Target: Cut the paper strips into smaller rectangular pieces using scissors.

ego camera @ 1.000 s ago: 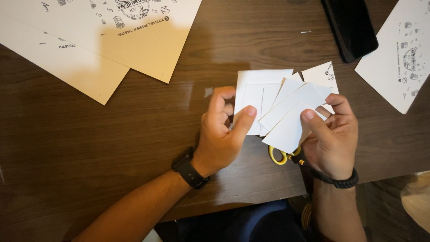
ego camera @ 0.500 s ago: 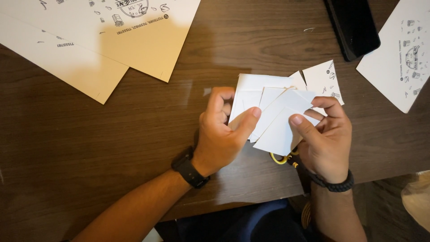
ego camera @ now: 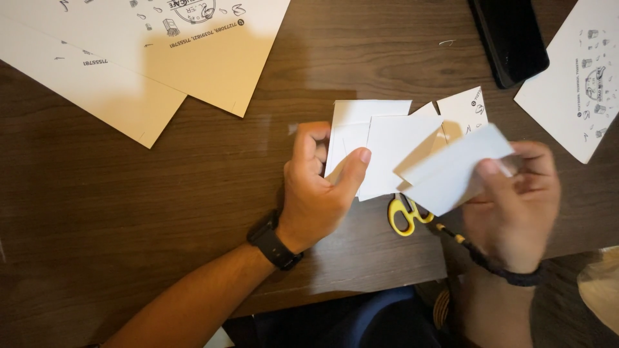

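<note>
My left hand [ego camera: 319, 187], with a black watch on the wrist, pinches a fanned stack of white card pieces [ego camera: 380, 151] between thumb and fingers above the dark wooden table. My right hand [ego camera: 516, 203], wearing a dark braided bracelet, holds a single white card piece [ego camera: 451, 171] by its right end, drawn a little apart from the stack and blurred by motion. Another small white card piece [ego camera: 464, 111] with small printed marks lies on the table behind them.
Yellow-handled scissors [ego camera: 405, 216] lie on the table [ego camera: 129, 212] under the cards. Two large cream card sheets [ego camera: 193, 45] cover the top left. Top right, a black flat device [ego camera: 512, 35] sits next to another printed white sheet [ego camera: 577, 84]. The table's near edge runs just below my hands.
My right hand has pulled one card piece out to the right, away from the stack in my left hand. The left hand has stayed where it was.
</note>
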